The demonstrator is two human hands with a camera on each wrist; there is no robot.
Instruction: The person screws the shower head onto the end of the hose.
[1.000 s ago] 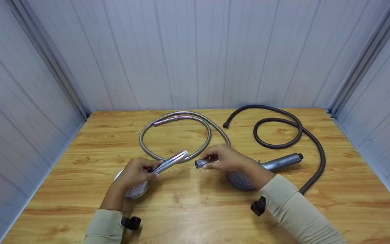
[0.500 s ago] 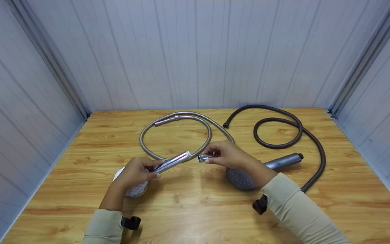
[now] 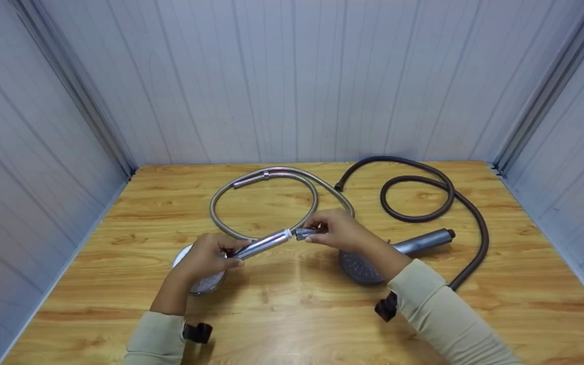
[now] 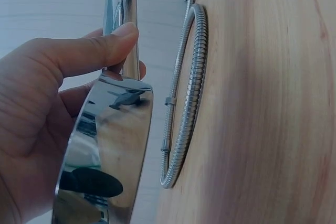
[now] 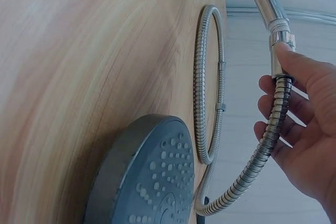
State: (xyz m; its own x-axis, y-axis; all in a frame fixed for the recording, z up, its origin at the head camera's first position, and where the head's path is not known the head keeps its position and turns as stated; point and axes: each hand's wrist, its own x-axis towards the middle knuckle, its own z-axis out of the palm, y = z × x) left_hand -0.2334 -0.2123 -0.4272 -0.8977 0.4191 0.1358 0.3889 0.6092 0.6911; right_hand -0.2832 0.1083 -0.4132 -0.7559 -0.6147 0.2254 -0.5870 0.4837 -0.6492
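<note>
My left hand [image 3: 206, 261] grips a chrome shower head [image 4: 113, 140] by its handle, thumb across the top, the round head below the hand. The handle's white threaded end [image 5: 279, 24] points right. With thumb and fingers, my right hand [image 3: 335, 230] pinches the chrome end fitting [image 5: 282, 56] of a silver shower hose [image 3: 279, 169]. In the right wrist view the fitting's mouth stands in line with the threaded end and meets it; how far the thread is inside cannot be seen. The hose hangs from the fitting and loops behind on the table.
A grey shower head [image 3: 365, 266] lies on the wooden table [image 3: 271, 324] by my right forearm. A dark hose [image 3: 482, 233] coils at the right, one end [image 3: 338, 186] near the back. Panelled walls [image 3: 292, 81] stand behind and at both sides.
The shower head's handle has swung a little flatter and to the right. The hose fitting has risen slightly, and the gap between the two has closed up.
</note>
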